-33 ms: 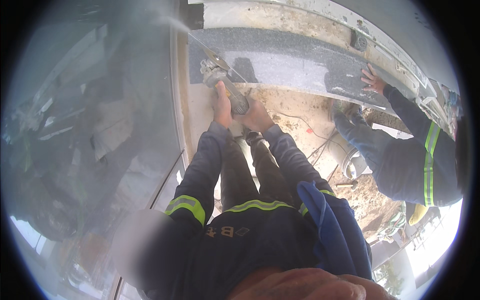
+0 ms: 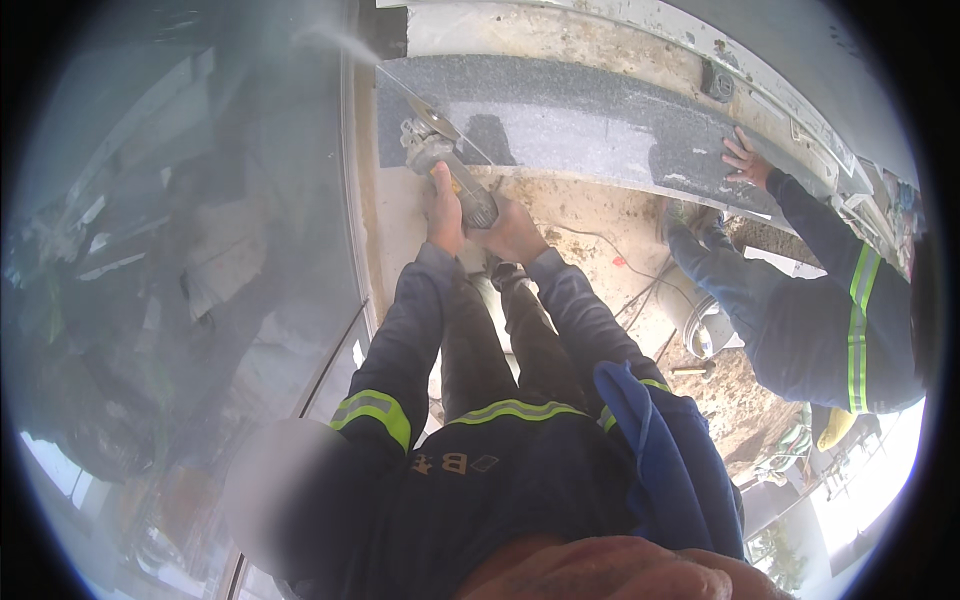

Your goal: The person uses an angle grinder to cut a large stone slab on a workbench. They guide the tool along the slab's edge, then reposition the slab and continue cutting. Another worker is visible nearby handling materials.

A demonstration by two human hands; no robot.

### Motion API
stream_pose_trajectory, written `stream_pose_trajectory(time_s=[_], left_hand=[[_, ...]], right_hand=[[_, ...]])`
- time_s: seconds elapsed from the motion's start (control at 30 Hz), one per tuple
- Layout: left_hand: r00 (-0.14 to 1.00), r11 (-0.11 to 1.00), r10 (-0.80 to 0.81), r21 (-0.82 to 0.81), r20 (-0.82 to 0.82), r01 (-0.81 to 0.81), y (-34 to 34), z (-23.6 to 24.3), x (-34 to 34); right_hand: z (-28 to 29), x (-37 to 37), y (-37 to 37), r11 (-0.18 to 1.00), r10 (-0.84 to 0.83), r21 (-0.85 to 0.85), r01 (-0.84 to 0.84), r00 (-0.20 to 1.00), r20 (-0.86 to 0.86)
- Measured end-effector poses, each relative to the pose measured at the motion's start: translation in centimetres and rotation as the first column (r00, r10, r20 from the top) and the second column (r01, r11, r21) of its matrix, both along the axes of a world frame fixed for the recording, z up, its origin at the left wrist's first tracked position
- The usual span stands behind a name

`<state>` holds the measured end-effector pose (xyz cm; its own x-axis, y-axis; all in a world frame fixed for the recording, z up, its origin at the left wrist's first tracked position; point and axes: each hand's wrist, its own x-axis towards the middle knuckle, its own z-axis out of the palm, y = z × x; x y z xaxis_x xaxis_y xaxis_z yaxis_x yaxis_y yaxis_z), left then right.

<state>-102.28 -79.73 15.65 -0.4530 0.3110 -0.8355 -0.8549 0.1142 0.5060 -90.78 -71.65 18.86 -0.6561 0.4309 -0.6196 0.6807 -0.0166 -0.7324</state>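
My two hands are closed on a dusty angle grinder (image 2: 468,194). The left hand (image 2: 446,212) grips its body near the head, thumb on top. Lower down, my right hand (image 2: 512,235) wraps the rear end. The grinder's disc (image 2: 435,118) stands on edge at a grey stone slab (image 2: 570,125), over a thin cut line across the slab's left part. A plume of pale dust (image 2: 345,45) shoots from the far end of that line. How deep the disc sits in the stone I cannot tell.
A co-worker's hand (image 2: 745,160) presses flat on the slab's right part. Dark glass (image 2: 220,250) stands close along my left side. Below the slab, a cable (image 2: 645,290) crosses the dirty ground by a white bucket (image 2: 696,325) and a hammer (image 2: 700,371).
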Motion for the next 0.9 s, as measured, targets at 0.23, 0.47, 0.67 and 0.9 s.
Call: stream_pose_trajectory(time_s=[0.23,0.47,0.67,0.9], left_hand=[[0.998,0.999,-0.016,0.034,-0.061,0.018,0.8,-1.5,-1.7],[0.994,1.000,0.010,0.005,-0.106,-0.009,0.0,-3.0,-0.6],[0.990,1.000,0.010,0.021,-0.143,-0.008,-0.3,-3.8,0.8],[0.996,0.998,0.026,-0.056,-0.086,-0.030,1.0,-3.1,-0.8]], right_hand=[[-1.5,-1.5,1.1,0.997,0.038,0.072,-0.033,0.997,-0.064],[0.0,-0.8,0.8,1.000,0.015,0.026,-0.014,1.000,-0.023],[0.1,0.2,0.8,0.998,0.044,0.040,-0.044,0.999,0.008],[-1.4,-0.8,1.4,1.000,0.001,-0.005,-0.002,0.997,-0.074]])
